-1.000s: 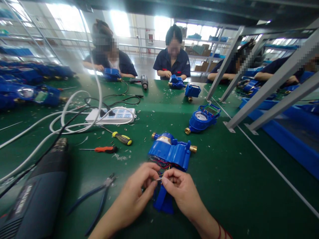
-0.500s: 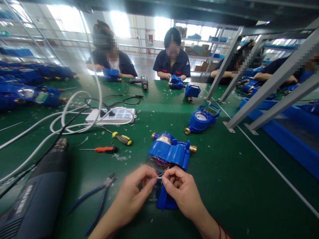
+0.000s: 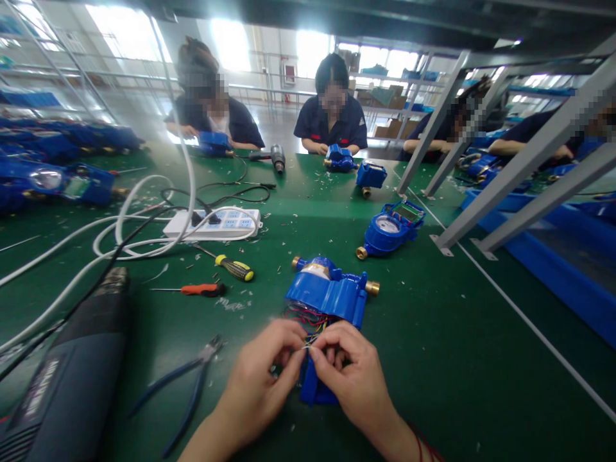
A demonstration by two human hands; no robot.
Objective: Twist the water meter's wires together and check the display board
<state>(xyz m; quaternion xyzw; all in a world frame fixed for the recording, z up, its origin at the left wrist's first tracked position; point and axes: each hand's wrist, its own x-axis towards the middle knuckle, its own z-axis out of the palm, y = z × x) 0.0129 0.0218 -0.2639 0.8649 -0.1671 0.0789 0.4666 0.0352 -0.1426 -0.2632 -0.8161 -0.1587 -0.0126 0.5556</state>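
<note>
A blue water meter [image 3: 327, 292] with brass pipe ends lies in front of me, its blue cover [image 3: 317, 385] opened toward me. Red, yellow and dark wires [image 3: 308, 316] spill out between the two parts. Over the cover, my left hand [image 3: 269, 366] pinches a thin pale wire [image 3: 308, 347] between thumb and forefinger. The same wire is pinched by my right hand [image 3: 353, 366], a short way to the right. The fingertips nearly meet, and they hide the wire's ends.
Cutting pliers [image 3: 185, 385], an orange screwdriver [image 3: 202, 290], a yellow-black screwdriver [image 3: 235, 267] and a heat gun [image 3: 72, 378] lie to the left. A power strip [image 3: 216, 224] with looped cables is behind them. Another meter [image 3: 389, 228] stands at right, near grey metal legs [image 3: 481, 192]. Co-workers sit opposite.
Both hands stay at the same spot with the wire pinched. My fingers have shifted slightly, and the pale wire now looks a little bowed between them.
</note>
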